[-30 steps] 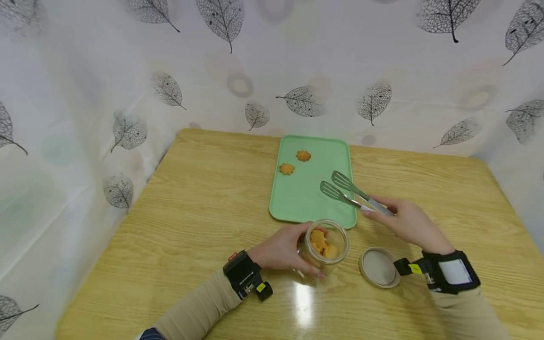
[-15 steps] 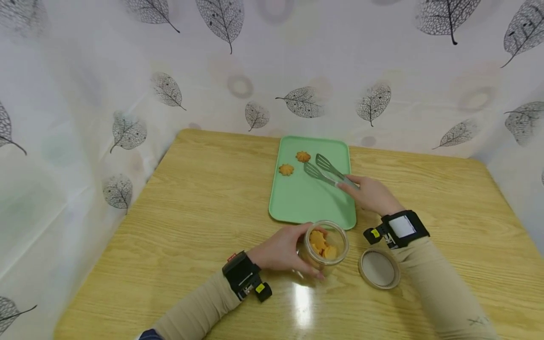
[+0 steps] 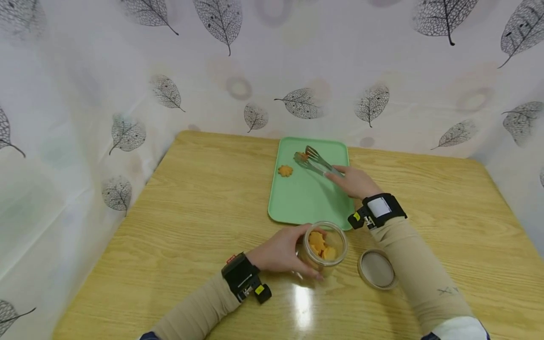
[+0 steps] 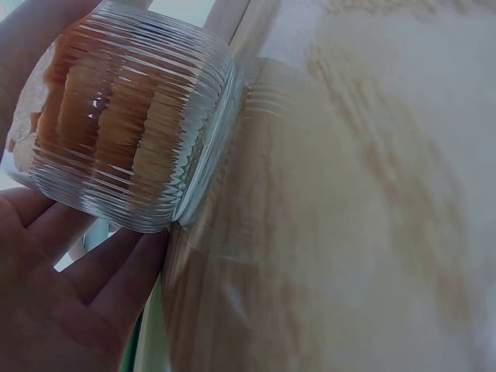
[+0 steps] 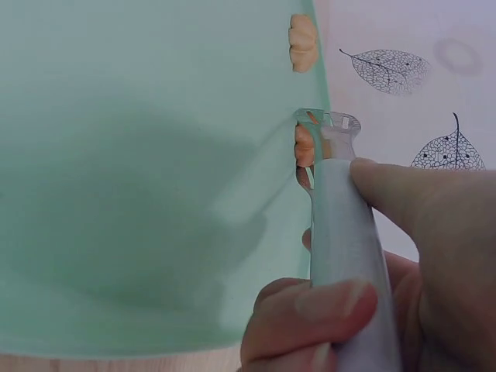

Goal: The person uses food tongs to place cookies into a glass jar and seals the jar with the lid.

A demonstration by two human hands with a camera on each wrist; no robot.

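My left hand (image 3: pixel 278 250) grips a ribbed clear glass jar (image 4: pixel 139 116) around its side, with thumb and fingers on opposite sides. Several orange-brown cookies (image 3: pixel 316 242) lie inside the jar, whose mouth is uncovered. In my right hand (image 3: pixel 357 183) is a pair of tongs (image 3: pixel 319 163) with slotted heads, reaching over the green tray (image 3: pixel 306 203). The tong heads stand on either side of a flower-shaped cookie (image 5: pixel 304 146); whether both touch it, I cannot tell. A second flower-shaped cookie (image 3: pixel 285 171) lies on the tray's left side, apart from the tongs.
A round lid (image 3: pixel 377 269) lies on the wooden table (image 3: pixel 204 189) right of the jar, beside the right forearm. The jar stands close to the tray's near edge. Behind the table hangs a leaf-patterned cloth (image 3: pixel 212 85).
My right hand has moved forward and left over the tray, bringing the tong heads from the tray's right side to the farther cookie. The left hand and jar have stayed in place.
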